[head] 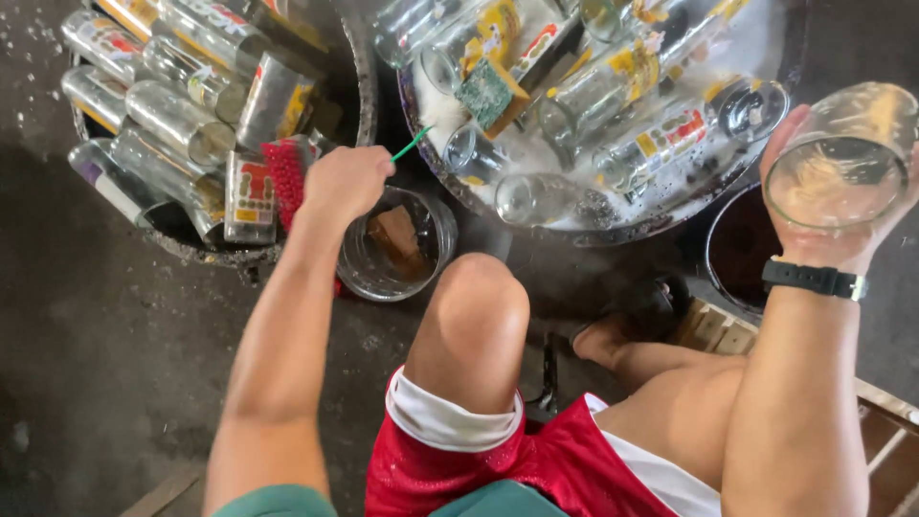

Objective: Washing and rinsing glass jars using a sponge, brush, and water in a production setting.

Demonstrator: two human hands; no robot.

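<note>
Two hands busy: my right hand [831, 196] cupped a glass [842, 153] mouth-up, fingers wrapped round it. My left hand [347, 182], fisted on a green stick [410, 146], hung over the tub [397, 244].

The left hand [347, 180] sits between two basins, closed around a thin stick [412, 145] that points up and to the right. Directly below it stands a small round tub [433, 251] with a block [394, 233] lying inside. To the upper left, a basin [356, 57] holds glasses stacked on their sides — a brush [285, 178] rests at its near edge. To the upper right, a wide tray [613, 230] holds more glasses lying flat, with a sponge [490, 93] among them. At far right the right hand [831, 215] holds a glass [842, 158] beyond the tray's edge — above a bucket [732, 251]. The knee [476, 306] is in front of the tub.
</note>
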